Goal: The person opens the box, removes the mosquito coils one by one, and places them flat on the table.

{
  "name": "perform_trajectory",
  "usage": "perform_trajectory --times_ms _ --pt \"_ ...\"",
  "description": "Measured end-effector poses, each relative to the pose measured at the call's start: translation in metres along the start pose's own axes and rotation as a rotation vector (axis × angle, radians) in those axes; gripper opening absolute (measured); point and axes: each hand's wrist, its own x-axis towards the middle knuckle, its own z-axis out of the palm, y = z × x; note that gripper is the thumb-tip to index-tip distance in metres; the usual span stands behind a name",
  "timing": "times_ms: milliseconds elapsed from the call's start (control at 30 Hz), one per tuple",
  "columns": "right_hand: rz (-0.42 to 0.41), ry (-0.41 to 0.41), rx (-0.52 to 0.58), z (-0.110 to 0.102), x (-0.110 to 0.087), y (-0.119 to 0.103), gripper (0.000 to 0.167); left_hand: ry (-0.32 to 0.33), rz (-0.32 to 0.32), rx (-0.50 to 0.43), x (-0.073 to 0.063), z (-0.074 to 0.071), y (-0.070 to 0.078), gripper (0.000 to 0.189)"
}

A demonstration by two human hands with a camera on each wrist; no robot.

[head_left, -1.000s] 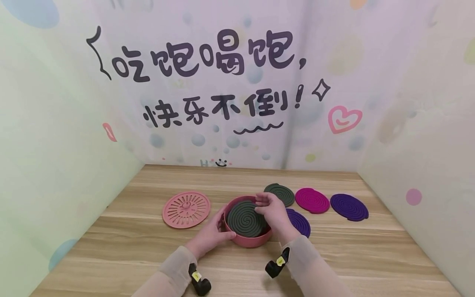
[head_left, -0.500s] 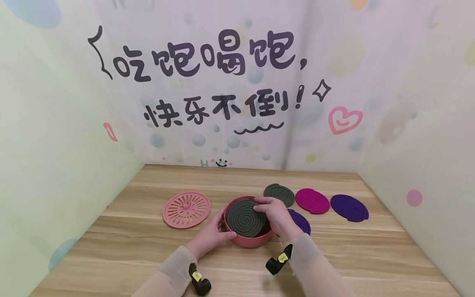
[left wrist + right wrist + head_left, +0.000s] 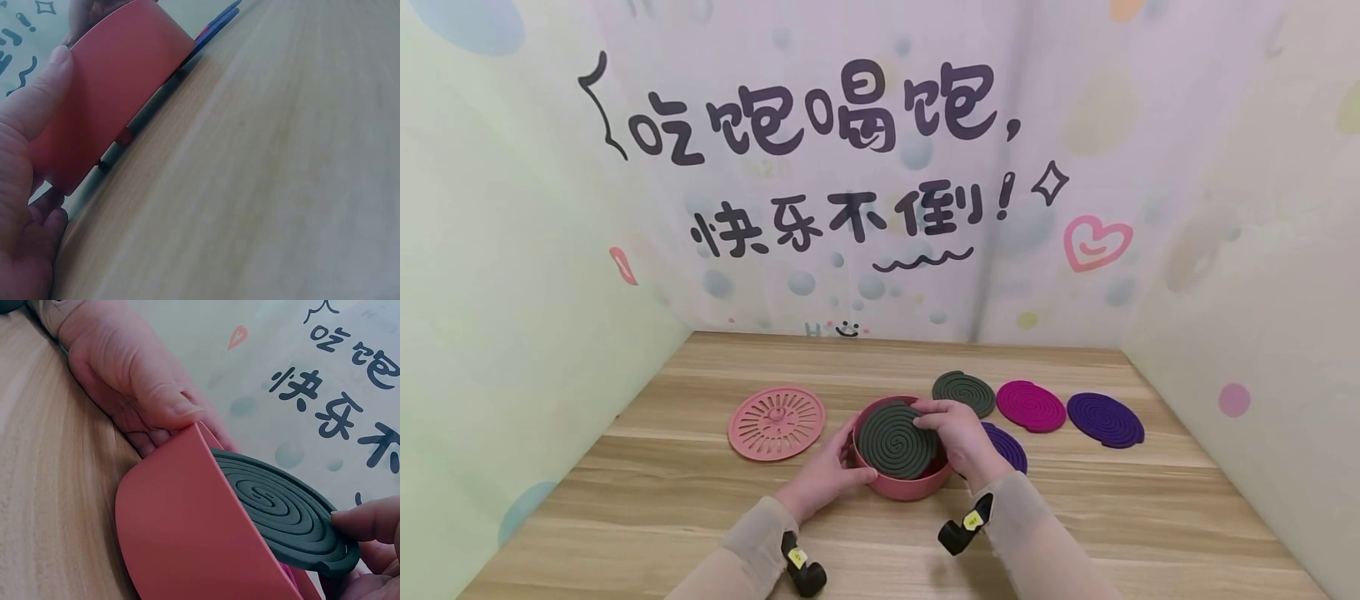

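Note:
A dark green mosquito coil (image 3: 895,442) sits tilted in the mouth of a round pink holder (image 3: 907,488), its right side raised. My right hand (image 3: 961,433) pinches the coil's upper right edge; the right wrist view shows the thumb (image 3: 369,520) on top of it. With my left hand (image 3: 829,477) I grip the holder's left side, thumb against the outer wall (image 3: 115,87). Something magenta (image 3: 289,575) shows under the coil inside the holder, mostly hidden. The slotted pink lid (image 3: 777,427) lies on the table to the left.
Behind and right of the holder lie another green coil (image 3: 966,392), a magenta coil (image 3: 1032,406) and a purple coil (image 3: 1105,418). A second purple coil (image 3: 1009,448) is partly hidden by my right hand. Walls enclose the wooden table (image 3: 662,517) at the back and both sides.
My right fingers have lowered and drawn in on the green coil's edge since a second ago. The coil has shifted very slightly. The left hand and holder stay put.

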Motion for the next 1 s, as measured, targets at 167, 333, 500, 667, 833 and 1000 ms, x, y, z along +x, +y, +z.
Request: perform_trajectory --times_ms 167,333,500,667,833,1000 --pt "-0.006 -0.009 -0.005 -0.0001 -0.0007 0.0007 0.029 -0.002 -0.004 0.005 -0.0001 -0.0006 -0.0003 0.100" --pt "-0.011 -0.023 -0.009 0.0002 -0.0020 0.0004 0.028 -0.001 -0.010 0.000 -0.0009 -0.0011 0.0014 0.100" --pt "-0.006 -0.042 -0.003 0.0001 -0.0020 -0.0003 0.028 -0.002 -0.008 -0.024 -0.0007 -0.0009 0.0014 0.098" --pt "0.010 -0.051 0.003 0.0003 -0.0026 -0.0017 0.027 0.000 -0.002 -0.030 -0.0010 -0.0004 0.0026 0.098" --pt "0.034 -0.035 -0.007 -0.0005 -0.0026 -0.0029 0.026 0.002 0.001 -0.023 -0.0011 -0.0003 0.0024 0.097" --pt "0.036 -0.034 -0.003 -0.0018 -0.0023 -0.0024 0.025 0.001 0.002 -0.003 -0.0004 -0.0006 0.0011 0.099"
